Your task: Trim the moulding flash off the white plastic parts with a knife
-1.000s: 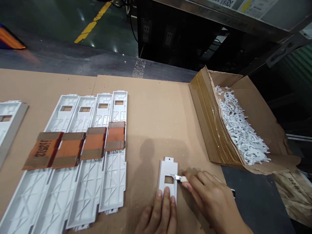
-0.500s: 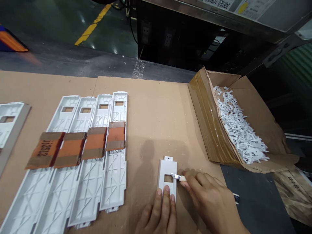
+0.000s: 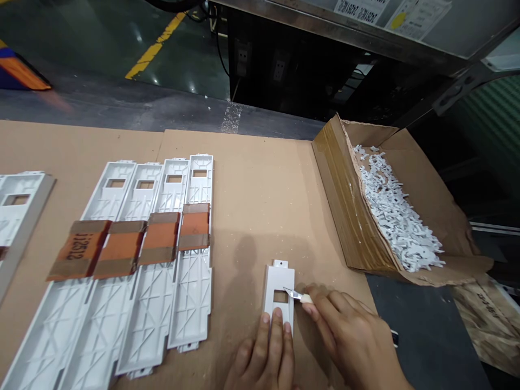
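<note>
A small white plastic plate [image 3: 278,284] with a square opening lies flat on the brown cardboard sheet [image 3: 252,189]. My left hand [image 3: 264,352] holds it down, with its fingertips on the plate's lower end. My right hand [image 3: 349,336] grips a craft knife [image 3: 298,296] with a pale handle, and the blade tip sits at the edge of the square opening. Left of my hands, several long white plastic panels [image 3: 150,319] lie side by side, joined by orange-and-brown tape strips [image 3: 160,238].
A cardboard box [image 3: 345,216] at the right holds many white plastic scraps [image 3: 394,211]. Another white panel [image 3: 20,211] lies at the far left. Beyond the sheet's far edge is a dark floor with a yellow line [image 3: 154,51].
The view has turned slightly, so the box drifts left and the panels right. Both hands and the knife stay at the small plate's opening.
</note>
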`<state>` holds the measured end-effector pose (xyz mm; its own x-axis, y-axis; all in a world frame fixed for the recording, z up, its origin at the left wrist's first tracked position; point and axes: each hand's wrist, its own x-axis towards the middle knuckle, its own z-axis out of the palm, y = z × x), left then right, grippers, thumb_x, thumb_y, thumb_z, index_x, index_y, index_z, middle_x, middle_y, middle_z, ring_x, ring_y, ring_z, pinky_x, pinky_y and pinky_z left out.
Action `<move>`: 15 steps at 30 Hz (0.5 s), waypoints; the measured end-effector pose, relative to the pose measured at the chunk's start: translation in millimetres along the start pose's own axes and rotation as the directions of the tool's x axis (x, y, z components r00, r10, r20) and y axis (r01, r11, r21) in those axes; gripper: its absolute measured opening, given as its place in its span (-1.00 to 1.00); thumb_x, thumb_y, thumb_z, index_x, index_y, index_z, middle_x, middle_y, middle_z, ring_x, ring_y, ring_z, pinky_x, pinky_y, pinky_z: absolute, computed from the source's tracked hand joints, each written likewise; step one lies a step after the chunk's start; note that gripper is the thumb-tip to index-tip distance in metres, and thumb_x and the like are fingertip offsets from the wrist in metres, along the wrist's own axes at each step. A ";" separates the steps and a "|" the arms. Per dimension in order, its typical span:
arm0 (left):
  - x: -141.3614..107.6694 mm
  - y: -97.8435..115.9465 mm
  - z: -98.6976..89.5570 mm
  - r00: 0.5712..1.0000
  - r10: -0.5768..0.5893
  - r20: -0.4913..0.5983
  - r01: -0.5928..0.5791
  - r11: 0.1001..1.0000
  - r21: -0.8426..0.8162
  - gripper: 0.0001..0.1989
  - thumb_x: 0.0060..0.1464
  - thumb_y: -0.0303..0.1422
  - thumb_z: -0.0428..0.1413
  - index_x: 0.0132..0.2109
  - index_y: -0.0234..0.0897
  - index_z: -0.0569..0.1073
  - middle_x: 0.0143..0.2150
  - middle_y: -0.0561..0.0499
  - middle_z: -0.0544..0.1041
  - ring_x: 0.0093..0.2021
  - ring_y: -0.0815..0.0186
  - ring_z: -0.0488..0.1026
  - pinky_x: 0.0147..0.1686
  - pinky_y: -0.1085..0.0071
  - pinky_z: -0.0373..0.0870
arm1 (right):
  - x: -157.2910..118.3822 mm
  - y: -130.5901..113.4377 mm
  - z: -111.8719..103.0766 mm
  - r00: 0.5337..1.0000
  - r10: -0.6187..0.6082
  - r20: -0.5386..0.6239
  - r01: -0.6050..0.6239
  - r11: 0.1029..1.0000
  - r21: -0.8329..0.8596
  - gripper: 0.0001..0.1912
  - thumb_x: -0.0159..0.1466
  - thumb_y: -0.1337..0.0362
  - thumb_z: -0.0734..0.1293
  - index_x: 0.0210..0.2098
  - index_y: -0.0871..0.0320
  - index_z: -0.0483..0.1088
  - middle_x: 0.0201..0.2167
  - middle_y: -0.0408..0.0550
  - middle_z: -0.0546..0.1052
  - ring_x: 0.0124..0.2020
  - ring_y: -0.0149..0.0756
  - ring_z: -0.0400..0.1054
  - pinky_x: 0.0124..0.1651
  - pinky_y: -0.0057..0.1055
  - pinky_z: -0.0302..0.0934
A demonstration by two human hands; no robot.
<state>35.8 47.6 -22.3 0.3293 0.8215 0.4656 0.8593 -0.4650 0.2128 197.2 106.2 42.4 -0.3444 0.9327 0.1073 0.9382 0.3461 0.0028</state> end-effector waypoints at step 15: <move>0.4 0.1 -1.4 1.000 -0.010 0.009 0.010 1.000 -0.006 -0.52 0.25 -0.22 -0.29 -0.16 -0.28 0.50 -0.14 -0.02 0.58 -0.06 0.28 0.39 -0.32 0.33 0.17 | -1.4 -0.6 3.3 1.000 -0.010 0.029 0.009 0.999 0.033 -0.58 0.41 0.20 -0.01 -0.29 0.08 0.44 -0.54 -0.16 0.44 -0.53 -0.37 0.34 -0.41 -0.43 0.02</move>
<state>35.5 47.4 -20.9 0.3247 0.8290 0.4553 0.8601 -0.4590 0.2225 197.0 105.0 39.0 -0.3546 0.9317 0.0789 0.9334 0.3577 -0.0288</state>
